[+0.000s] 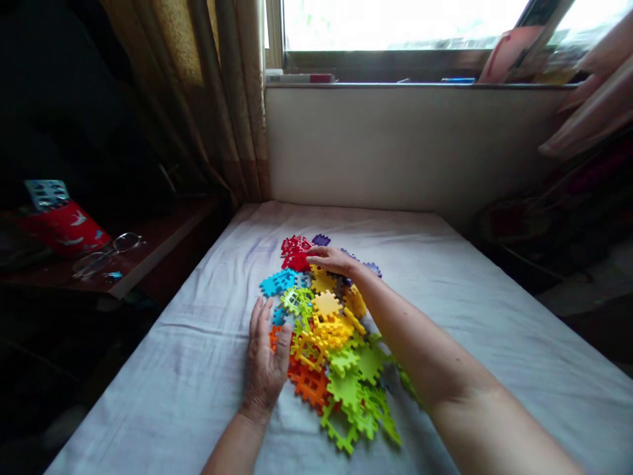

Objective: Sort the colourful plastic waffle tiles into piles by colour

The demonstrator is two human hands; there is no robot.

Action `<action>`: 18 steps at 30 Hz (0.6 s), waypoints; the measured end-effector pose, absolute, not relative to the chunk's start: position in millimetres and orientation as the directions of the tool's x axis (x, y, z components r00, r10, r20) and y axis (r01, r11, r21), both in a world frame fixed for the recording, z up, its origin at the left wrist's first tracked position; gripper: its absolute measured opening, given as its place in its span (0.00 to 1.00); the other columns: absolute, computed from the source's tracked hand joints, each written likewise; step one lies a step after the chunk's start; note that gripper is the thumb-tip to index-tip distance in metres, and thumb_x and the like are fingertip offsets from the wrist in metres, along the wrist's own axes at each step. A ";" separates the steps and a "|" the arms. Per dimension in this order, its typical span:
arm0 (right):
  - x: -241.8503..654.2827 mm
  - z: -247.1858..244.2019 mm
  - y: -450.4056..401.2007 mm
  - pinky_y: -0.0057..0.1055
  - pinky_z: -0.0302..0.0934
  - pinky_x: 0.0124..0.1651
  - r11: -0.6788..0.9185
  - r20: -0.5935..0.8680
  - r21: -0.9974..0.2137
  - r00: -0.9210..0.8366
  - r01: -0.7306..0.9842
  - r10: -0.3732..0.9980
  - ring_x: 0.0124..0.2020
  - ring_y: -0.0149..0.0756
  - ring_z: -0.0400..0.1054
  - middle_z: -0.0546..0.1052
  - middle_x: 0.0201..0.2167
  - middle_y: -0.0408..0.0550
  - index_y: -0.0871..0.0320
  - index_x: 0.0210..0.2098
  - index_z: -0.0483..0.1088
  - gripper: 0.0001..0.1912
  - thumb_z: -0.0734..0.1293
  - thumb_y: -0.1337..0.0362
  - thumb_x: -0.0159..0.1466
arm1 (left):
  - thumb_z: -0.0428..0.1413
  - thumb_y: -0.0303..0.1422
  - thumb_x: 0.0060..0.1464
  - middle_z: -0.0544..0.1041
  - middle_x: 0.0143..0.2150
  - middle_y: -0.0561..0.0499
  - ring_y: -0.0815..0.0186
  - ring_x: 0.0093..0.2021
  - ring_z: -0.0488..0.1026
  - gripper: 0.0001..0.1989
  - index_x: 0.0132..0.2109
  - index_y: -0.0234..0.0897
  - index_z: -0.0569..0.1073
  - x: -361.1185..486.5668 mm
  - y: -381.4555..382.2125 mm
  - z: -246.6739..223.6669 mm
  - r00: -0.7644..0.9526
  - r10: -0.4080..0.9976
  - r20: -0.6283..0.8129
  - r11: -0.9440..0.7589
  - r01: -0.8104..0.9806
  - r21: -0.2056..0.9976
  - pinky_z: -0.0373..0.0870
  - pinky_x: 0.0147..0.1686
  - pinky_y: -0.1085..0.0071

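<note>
On a bed (pixel 198 369) spread with a pale sheet, notched plastic pieces lie in a loose, overlapping pile sorted roughly by colour. Red pieces (pixel 295 254) and purple pieces (pixel 321 240) sit at the far end, blue pieces (pixel 277 282) on the left, yellow pieces (pixel 326 305) in the middle, and orange pieces (pixel 310 384) and green pieces (pixel 345 389) nearest the camera. The left hand (pixel 266 363) is beside the pile's left edge by the orange pieces, its 4 fingers extended and the thumb apart, with nothing gripped. The right hand (pixel 331 259) reaches across to the red pieces, fingers nearly straight; whether they pinch a piece, I cannot tell. On a dark side table (pixel 163 237) to the left are 1 red container (pixel 69 227) and 1 pair of glasses (pixel 115 251). A curtain (pixel 208 99) hangs behind.
</note>
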State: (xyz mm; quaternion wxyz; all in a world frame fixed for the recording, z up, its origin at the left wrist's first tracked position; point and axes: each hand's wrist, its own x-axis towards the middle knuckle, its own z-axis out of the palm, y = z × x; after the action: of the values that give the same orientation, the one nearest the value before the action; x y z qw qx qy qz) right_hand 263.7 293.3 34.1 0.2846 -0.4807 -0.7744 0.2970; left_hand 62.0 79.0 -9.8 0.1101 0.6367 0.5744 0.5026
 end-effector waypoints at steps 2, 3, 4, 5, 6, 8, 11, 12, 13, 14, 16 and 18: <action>245.6 46.4 271.9 0.39 0.69 0.53 0.411 0.154 -0.701 -0.439 0.583 0.885 0.47 0.42 0.77 0.83 0.44 0.43 0.50 0.45 0.80 0.16 0.70 0.52 0.61 | 0.46 0.44 0.67 0.59 0.71 0.38 0.55 0.71 0.57 0.27 0.69 0.40 0.60 62.2 81.0 -11.2 -0.175 0.832 0.526 -0.325 0.614 0.719 0.60 0.67 0.53; 236.5 52.6 259.5 0.40 0.68 0.55 0.442 0.168 -0.678 -0.462 0.588 0.871 0.48 0.43 0.76 0.82 0.45 0.44 0.50 0.46 0.80 0.16 0.70 0.53 0.61 | 0.46 0.44 0.67 0.59 0.71 0.38 0.55 0.71 0.57 0.27 0.68 0.40 0.60 62.1 82.1 -11.9 -0.179 0.828 0.531 -0.329 0.611 0.720 0.60 0.68 0.53; 227.3 58.7 246.3 0.40 0.67 0.56 0.474 0.188 -0.654 -0.480 0.590 0.857 0.50 0.43 0.75 0.82 0.46 0.44 0.50 0.46 0.79 0.16 0.70 0.53 0.61 | 0.46 0.44 0.67 0.58 0.71 0.38 0.55 0.71 0.56 0.27 0.68 0.39 0.60 61.9 83.3 -12.5 -0.183 0.825 0.535 -0.333 0.607 0.721 0.59 0.68 0.53; 218.4 64.5 232.8 0.40 0.66 0.57 0.501 0.206 -0.637 -0.497 0.586 0.843 0.52 0.43 0.74 0.82 0.47 0.45 0.51 0.47 0.79 0.16 0.70 0.54 0.62 | 0.46 0.44 0.67 0.58 0.71 0.37 0.55 0.72 0.56 0.28 0.68 0.39 0.60 61.3 84.6 -13.0 -0.187 0.820 0.540 -0.339 0.602 0.723 0.58 0.68 0.53; 210.0 70.2 219.3 0.39 0.66 0.58 0.518 0.212 -0.629 -0.514 0.579 0.831 0.53 0.43 0.74 0.81 0.49 0.46 0.51 0.49 0.78 0.17 0.70 0.55 0.62 | 0.46 0.45 0.67 0.58 0.71 0.36 0.54 0.72 0.55 0.28 0.68 0.38 0.60 60.6 86.0 -13.5 -0.194 0.816 0.544 -0.342 0.596 0.726 0.57 0.68 0.52; 198.0 81.2 194.4 0.39 0.65 0.58 0.538 0.209 -0.639 -0.548 0.551 0.810 0.54 0.42 0.73 0.79 0.52 0.49 0.53 0.53 0.76 0.20 0.69 0.55 0.62 | 0.46 0.46 0.66 0.58 0.71 0.36 0.53 0.72 0.54 0.29 0.68 0.37 0.60 58.2 89.4 -14.3 -0.218 0.813 0.540 -0.338 0.577 0.743 0.56 0.69 0.52; 203.9 97.2 165.5 0.38 0.64 0.60 0.546 0.249 -0.679 -0.545 0.491 0.801 0.57 0.41 0.71 0.76 0.56 0.50 0.53 0.56 0.74 0.23 0.69 0.54 0.63 | 0.47 0.49 0.65 0.59 0.71 0.35 0.52 0.72 0.55 0.31 0.67 0.37 0.60 54.1 95.1 -16.1 -0.253 0.817 0.518 -0.320 0.549 0.772 0.56 0.69 0.51; 214.9 101.6 157.3 0.39 0.63 0.61 0.536 0.280 -0.692 -0.504 0.484 0.817 0.59 0.40 0.69 0.75 0.58 0.50 0.52 0.56 0.73 0.23 0.68 0.54 0.64 | 0.47 0.50 0.64 0.60 0.70 0.34 0.52 0.72 0.55 0.31 0.67 0.36 0.60 53.0 96.8 -16.9 -0.255 0.816 0.519 -0.320 0.548 0.772 0.55 0.69 0.51; 230.4 104.7 148.6 0.40 0.62 0.62 0.513 0.302 -0.702 -0.446 0.494 0.843 0.60 0.40 0.68 0.74 0.59 0.49 0.51 0.57 0.73 0.23 0.67 0.53 0.64 | 0.47 0.51 0.64 0.60 0.69 0.34 0.52 0.71 0.56 0.32 0.67 0.35 0.60 52.4 98.1 -17.6 -0.251 0.814 0.523 -0.325 0.550 0.769 0.55 0.69 0.51; 250.0 106.0 138.9 0.41 0.62 0.63 0.473 0.306 -0.710 -0.376 0.522 0.875 0.61 0.41 0.67 0.73 0.60 0.49 0.50 0.58 0.72 0.24 0.67 0.52 0.64 | 0.48 0.52 0.63 0.60 0.69 0.33 0.51 0.71 0.56 0.34 0.67 0.34 0.60 52.2 99.1 -18.3 -0.243 0.814 0.527 -0.330 0.553 0.765 0.56 0.69 0.52; 295.5 101.3 114.0 0.46 0.59 0.65 0.372 0.257 -0.677 -0.270 0.636 0.928 0.64 0.45 0.64 0.70 0.63 0.52 0.50 0.61 0.69 0.30 0.70 0.50 0.61 | 0.49 0.53 0.62 0.59 0.69 0.31 0.51 0.71 0.56 0.36 0.67 0.34 0.60 53.4 99.7 -18.9 -0.220 0.820 0.528 -0.337 0.561 0.756 0.58 0.68 0.53; 337.8 86.5 81.9 0.52 0.57 0.66 0.219 0.139 -0.568 -0.170 0.793 0.976 0.67 0.54 0.60 0.67 0.65 0.56 0.49 0.63 0.67 0.41 0.76 0.49 0.52 | 0.51 0.54 0.60 0.58 0.69 0.32 0.50 0.71 0.56 0.37 0.67 0.35 0.60 56.7 98.9 -18.0 -0.195 0.832 0.519 -0.330 0.578 0.746 0.59 0.67 0.53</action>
State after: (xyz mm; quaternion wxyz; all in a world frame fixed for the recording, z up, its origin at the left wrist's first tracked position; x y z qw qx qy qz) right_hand 337.8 81.9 86.5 0.2441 -0.5962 -0.7417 0.1869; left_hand 56.7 98.9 -18.0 0.1207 0.6229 0.5659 0.5265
